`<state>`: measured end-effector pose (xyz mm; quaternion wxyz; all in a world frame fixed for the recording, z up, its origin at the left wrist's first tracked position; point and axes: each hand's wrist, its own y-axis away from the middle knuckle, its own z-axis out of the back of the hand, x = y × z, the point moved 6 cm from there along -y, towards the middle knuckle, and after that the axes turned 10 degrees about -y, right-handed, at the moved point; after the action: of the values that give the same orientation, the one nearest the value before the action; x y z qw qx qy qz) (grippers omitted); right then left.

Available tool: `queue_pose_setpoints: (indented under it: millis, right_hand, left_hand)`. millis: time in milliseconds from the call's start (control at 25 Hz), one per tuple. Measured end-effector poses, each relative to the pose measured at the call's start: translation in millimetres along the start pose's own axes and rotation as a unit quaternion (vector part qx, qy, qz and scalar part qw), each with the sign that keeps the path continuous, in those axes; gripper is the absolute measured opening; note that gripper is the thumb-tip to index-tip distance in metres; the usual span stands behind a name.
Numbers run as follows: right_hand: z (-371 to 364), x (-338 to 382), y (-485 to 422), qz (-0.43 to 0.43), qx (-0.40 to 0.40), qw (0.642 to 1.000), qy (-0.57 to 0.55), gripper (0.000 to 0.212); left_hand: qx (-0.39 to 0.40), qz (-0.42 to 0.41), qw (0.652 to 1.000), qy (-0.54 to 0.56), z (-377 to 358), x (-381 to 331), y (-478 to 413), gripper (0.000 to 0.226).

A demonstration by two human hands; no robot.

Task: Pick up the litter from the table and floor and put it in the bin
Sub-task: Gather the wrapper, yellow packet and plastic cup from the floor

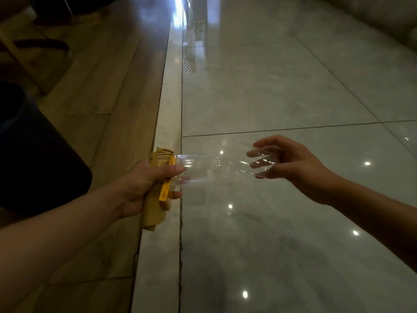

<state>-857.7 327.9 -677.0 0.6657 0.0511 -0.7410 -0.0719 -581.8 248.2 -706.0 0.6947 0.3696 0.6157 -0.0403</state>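
Observation:
A clear plastic cup [214, 168] lies sideways in the air between my two hands, above the glossy tiled floor. My left hand [144, 184] grips its near end with the thumb on the plastic. The same hand also clutches a crumpled brown paper wrapper [153, 213] and a flat yellow strip [165, 190]. My right hand [293, 166] reaches in from the right. Its fingers curl loosely around the cup's far end and show through the plastic.
A large dark rounded shape [33, 143] fills the left edge, over the wood-look floor [101, 86]. A pale stone strip [167, 109] divides the wood from the shiny grey tiles [270, 86]. Dark chair legs [40, 44] stand at the top left.

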Motion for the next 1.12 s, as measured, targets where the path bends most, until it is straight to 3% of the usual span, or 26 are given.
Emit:
queue_pose_setpoints:
  millis: [120, 240, 560, 600, 680, 800, 1000, 1120]
  right_hand:
    - [-24, 2, -6, -0.002, 0.022, 0.999, 0.042, 0.053]
    - [-52, -3, -11, -0.005, 0.059, 0.995, 0.082, 0.050]
    - [-92, -24, -8, -0.058, 0.073, 0.995, -0.046, 0.044]
    - [-96, -24, -6, -0.058, 0.074, 0.995, -0.028, 0.043]
    - [-100, -17, -2, -0.018, 0.071, 0.991, 0.116, 0.045]
    - [-107, -7, 3, 0.068, 0.057, 0.946, 0.311, 0.056]
    - [-109, -7, 8, 0.092, 0.065, 0.934, 0.340, 0.060]
    - [-115, -12, 7, 0.105, 0.106, 0.900, 0.410, 0.073]
  left_hand:
    - [-0.008, -0.004, 1.000, -0.022, 12, 0, 7, 0.094]
    - [-0.012, -0.015, 0.999, -0.030, 19, -4, 14, 0.069]
    - [0.024, -0.027, 0.998, -0.048, 16, -7, 22, 0.097]
    - [0.024, -0.027, 0.998, -0.052, 15, -6, 22, 0.098]
    - [0.023, -0.032, 0.997, -0.064, 11, -7, 23, 0.098]
    - [0.005, -0.041, 0.996, -0.077, 7, -4, 24, 0.100]
    - [-0.015, -0.041, 0.994, -0.096, 3, 3, 30, 0.098]
    - [-0.002, -0.033, 0.993, -0.109, -3, 4, 32, 0.098]
